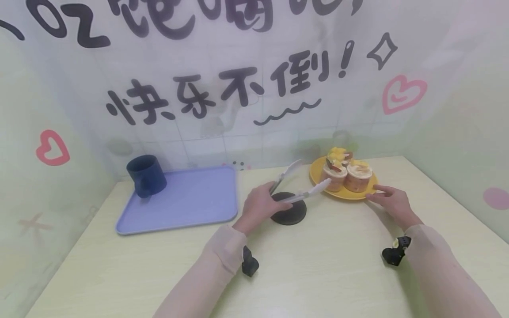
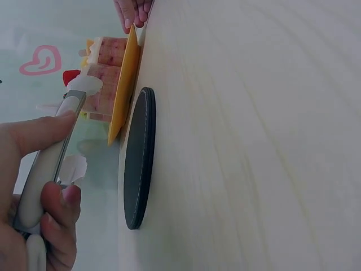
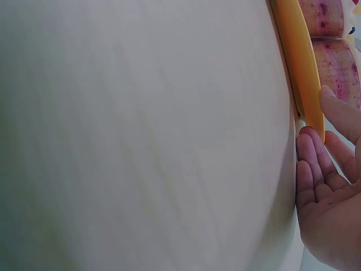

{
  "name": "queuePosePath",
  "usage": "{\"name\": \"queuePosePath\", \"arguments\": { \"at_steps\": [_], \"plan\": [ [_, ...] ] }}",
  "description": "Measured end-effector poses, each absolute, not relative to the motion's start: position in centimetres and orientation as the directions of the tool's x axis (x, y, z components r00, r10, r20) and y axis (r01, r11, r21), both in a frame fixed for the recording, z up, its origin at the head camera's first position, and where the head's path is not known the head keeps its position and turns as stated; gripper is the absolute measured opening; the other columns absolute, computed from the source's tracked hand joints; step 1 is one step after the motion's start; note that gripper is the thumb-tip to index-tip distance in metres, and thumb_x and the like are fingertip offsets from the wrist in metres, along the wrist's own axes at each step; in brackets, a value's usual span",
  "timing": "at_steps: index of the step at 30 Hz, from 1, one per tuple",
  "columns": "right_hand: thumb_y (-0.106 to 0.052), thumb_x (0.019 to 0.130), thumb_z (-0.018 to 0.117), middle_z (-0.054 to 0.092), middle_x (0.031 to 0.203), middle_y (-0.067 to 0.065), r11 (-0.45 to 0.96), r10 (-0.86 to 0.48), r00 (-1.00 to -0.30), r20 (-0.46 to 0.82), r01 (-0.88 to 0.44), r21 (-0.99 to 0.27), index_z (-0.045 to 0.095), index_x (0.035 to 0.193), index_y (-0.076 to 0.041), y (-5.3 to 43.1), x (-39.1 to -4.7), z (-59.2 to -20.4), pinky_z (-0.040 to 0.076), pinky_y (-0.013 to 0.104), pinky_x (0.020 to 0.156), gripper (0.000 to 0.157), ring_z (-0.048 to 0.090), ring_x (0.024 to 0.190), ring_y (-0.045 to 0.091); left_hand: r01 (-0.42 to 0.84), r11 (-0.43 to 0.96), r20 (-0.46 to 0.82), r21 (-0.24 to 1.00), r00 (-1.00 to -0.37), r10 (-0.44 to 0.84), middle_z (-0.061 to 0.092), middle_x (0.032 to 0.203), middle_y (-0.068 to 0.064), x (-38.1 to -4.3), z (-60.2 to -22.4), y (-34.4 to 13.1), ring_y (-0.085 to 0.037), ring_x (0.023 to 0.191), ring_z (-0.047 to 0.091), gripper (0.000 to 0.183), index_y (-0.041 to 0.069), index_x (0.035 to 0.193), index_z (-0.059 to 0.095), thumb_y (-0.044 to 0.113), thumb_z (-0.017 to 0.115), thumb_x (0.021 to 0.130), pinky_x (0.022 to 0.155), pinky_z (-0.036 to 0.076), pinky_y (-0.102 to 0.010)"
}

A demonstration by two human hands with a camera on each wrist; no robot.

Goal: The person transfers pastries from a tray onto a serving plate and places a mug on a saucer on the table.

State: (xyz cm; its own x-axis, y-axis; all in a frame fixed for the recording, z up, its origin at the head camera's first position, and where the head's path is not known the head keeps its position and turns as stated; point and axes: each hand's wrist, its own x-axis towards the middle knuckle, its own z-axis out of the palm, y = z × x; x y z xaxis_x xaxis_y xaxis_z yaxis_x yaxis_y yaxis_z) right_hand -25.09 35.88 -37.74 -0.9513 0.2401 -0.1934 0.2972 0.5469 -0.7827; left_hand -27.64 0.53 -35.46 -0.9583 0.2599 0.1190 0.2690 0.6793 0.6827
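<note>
My left hand [image 1: 260,205] grips a pair of tongs [image 1: 312,191] with white tips, their arms spread apart. The tips point toward the cakes; one overlaps the plate's left part in the head view. Beneath the tongs lies a round black coaster [image 1: 293,217], partly covered by them. On the right, my right hand [image 1: 391,204] pinches the rim of a yellow plate [image 1: 350,195]. In the right wrist view its thumb [image 3: 338,110] is on the upper side and its fingers are below the rim. Several small cream-topped cakes [image 1: 358,177] with fruit stand on the plate.
A lavender tray [image 1: 199,194] lies at the back left of the table [image 1: 302,274]. On its left end stands a dark blue mug [image 1: 147,174]. Walls with lettering close off the back and both sides.
</note>
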Motion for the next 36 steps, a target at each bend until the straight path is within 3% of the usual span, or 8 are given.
{"name": "queuePosePath", "arguments": {
  "at_steps": [9, 14, 18, 27, 36],
  "plan": [
    [-0.049, 0.086, 0.057, 0.037, 0.131, 0.03, 0.539, 0.238, -0.948, -0.209, 0.308, -0.784, 0.025, 0.142, 0.001, 35.9, -25.2, -37.7, 0.036, 0.048, 0.091, 0.082, 0.039, 0.114, 0.04, 0.286, 0.682, 0.157, 0.673, -0.956, 0.246, 0.06, 0.078, -0.002, -27.8, -35.3, -1.0, -0.018, 0.07, 0.052, 0.055, 0.012, 0.105, 0.061, 0.041, 0.081, 0.063, 0.062, 0.042, -0.033],
    [-0.05, 0.085, 0.057, 0.036, 0.132, 0.031, 0.533, 0.236, -0.948, -0.213, 0.31, -0.787, 0.024, 0.142, 0.0, 35.9, -25.1, -37.7, 0.035, 0.049, 0.093, 0.083, 0.037, 0.116, 0.041, 0.281, 0.687, 0.173, 0.671, -0.959, 0.224, 0.066, 0.093, -0.005, -27.7, -35.1, -2.0, -0.018, 0.075, 0.055, 0.066, 0.01, 0.117, 0.059, 0.039, 0.082, 0.062, 0.069, 0.045, -0.034],
    [-0.051, 0.084, 0.057, 0.035, 0.132, 0.031, 0.528, 0.236, -0.947, -0.216, 0.312, -0.79, 0.024, 0.142, 0.0, 35.7, -25.0, -37.7, 0.035, 0.05, 0.093, 0.084, 0.037, 0.116, 0.042, 0.268, 0.688, 0.174, 0.674, -0.963, 0.204, 0.066, 0.099, -0.007, -27.6, -34.9, -2.9, -0.018, 0.078, 0.056, 0.066, 0.01, 0.118, 0.059, 0.038, 0.082, 0.063, 0.071, 0.046, -0.035],
    [-0.052, 0.084, 0.056, 0.035, 0.132, 0.031, 0.538, 0.237, -0.948, -0.212, 0.31, -0.784, 0.024, 0.142, 0.0, 35.8, -24.9, -37.9, 0.034, 0.051, 0.093, 0.085, 0.036, 0.117, 0.042, 0.255, 0.697, 0.183, 0.67, -0.967, 0.179, 0.065, 0.094, -0.005, -27.7, -34.9, -4.5, -0.018, 0.074, 0.055, 0.057, 0.013, 0.11, 0.061, 0.038, 0.081, 0.063, 0.066, 0.044, -0.035],
    [-0.053, 0.084, 0.057, 0.035, 0.131, 0.031, 0.539, 0.238, -0.949, -0.207, 0.306, -0.785, 0.025, 0.142, 0.001, 35.8, -24.9, -37.9, 0.035, 0.051, 0.093, 0.085, 0.037, 0.116, 0.042, 0.232, 0.701, 0.177, 0.675, -0.973, 0.152, 0.065, 0.095, -0.006, -27.5, -34.7, -5.8, -0.018, 0.072, 0.054, 0.059, 0.013, 0.113, 0.06, 0.037, 0.082, 0.063, 0.064, 0.043, -0.034]
  ]
}}
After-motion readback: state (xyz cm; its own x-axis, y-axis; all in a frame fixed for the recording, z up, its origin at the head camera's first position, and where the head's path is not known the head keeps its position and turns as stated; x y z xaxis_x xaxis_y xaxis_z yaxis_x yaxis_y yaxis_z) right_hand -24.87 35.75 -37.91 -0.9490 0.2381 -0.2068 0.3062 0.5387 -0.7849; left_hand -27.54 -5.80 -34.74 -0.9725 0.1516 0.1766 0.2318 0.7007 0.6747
